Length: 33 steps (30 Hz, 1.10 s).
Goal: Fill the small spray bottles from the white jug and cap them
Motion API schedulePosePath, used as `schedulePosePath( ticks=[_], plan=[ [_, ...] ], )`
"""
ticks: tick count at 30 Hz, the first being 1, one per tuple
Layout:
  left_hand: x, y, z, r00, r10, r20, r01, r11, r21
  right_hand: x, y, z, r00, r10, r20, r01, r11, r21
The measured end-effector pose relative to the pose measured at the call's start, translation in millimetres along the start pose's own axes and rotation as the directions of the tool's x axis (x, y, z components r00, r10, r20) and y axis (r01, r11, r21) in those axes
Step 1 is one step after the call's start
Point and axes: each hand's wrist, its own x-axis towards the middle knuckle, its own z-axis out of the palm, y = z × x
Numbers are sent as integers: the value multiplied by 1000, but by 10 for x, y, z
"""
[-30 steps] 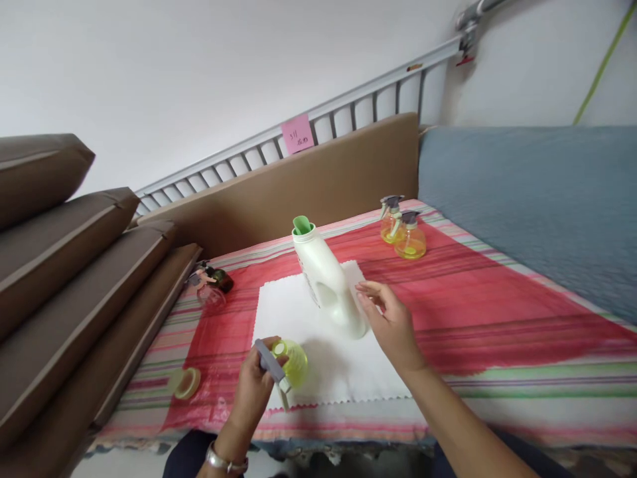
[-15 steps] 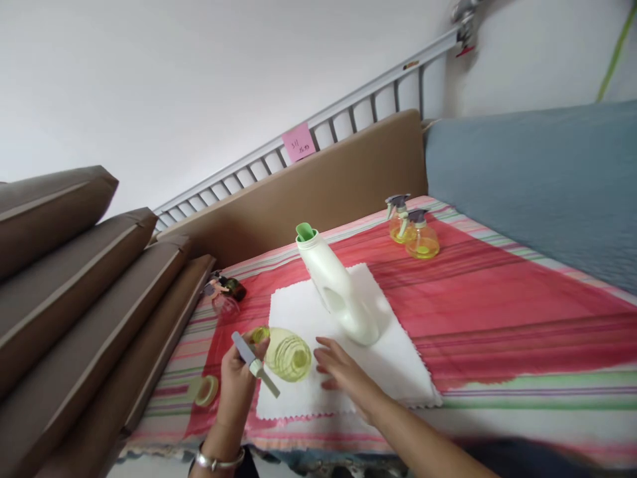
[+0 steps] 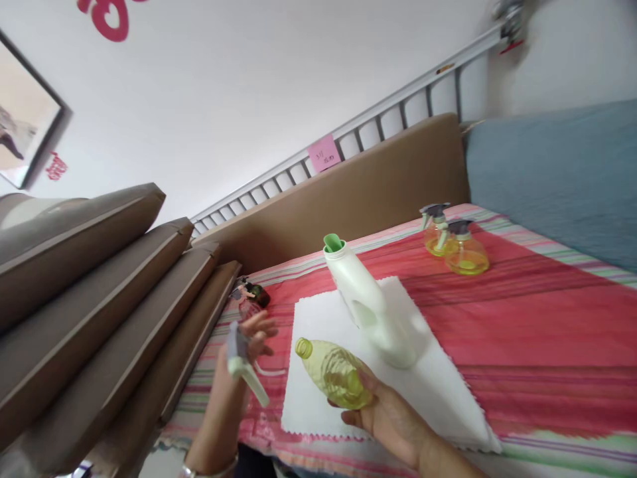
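Observation:
My right hand (image 3: 381, 415) is closed round the base of a pale yellow ribbed bottle (image 3: 331, 372), whose uncapped neck points up and to the left. In my left hand (image 3: 253, 335) is a grey and white spray trigger head (image 3: 241, 355), its thin tube reaching right toward the bottle; several of that hand's fingers are spread. Bottle and spray head are apart. Beyond the yellow bottle stands a large pale green detergent jug (image 3: 371, 302) with a green spout in its mouth. The jug rests on a white cloth (image 3: 313, 318).
Two spray bottles (image 3: 465, 255) with yellow liquid stand at the back right. At the back left are a pink spray bottle (image 3: 249, 305) and a dark bottle (image 3: 259, 294). Stacked brown cushions (image 3: 119, 312) border the left, and a blue-grey cushion (image 3: 552, 179) the right.
The yellow bottle has passed from my left hand to my right. My left hand has moved away to the left with the spray head. The view has shifted left.

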Motion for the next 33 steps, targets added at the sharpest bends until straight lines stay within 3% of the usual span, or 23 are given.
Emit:
schedulePosePath(
  ticks=[4, 8, 20, 33],
  plan=[
    [115, 252, -244, 997, 61, -51, -69, 983, -172, 14, -26, -25, 998, 37, -44, -40, 997, -71],
    [73, 354, -279, 992, 111, -57, -119, 980, -159, 19, 46, -44, 996, 57, -62, -65, 989, -133],
    [-31, 278, -229, 998, 50, 49, -40, 981, -189, 68, 187, -138, 989, 81, -125, -103, 978, -183],
    [-54, 284, -241, 998, 59, 35, -52, 982, -182, 83, 175, -155, 993, 85, -81, -99, 979, -177]
  ],
)
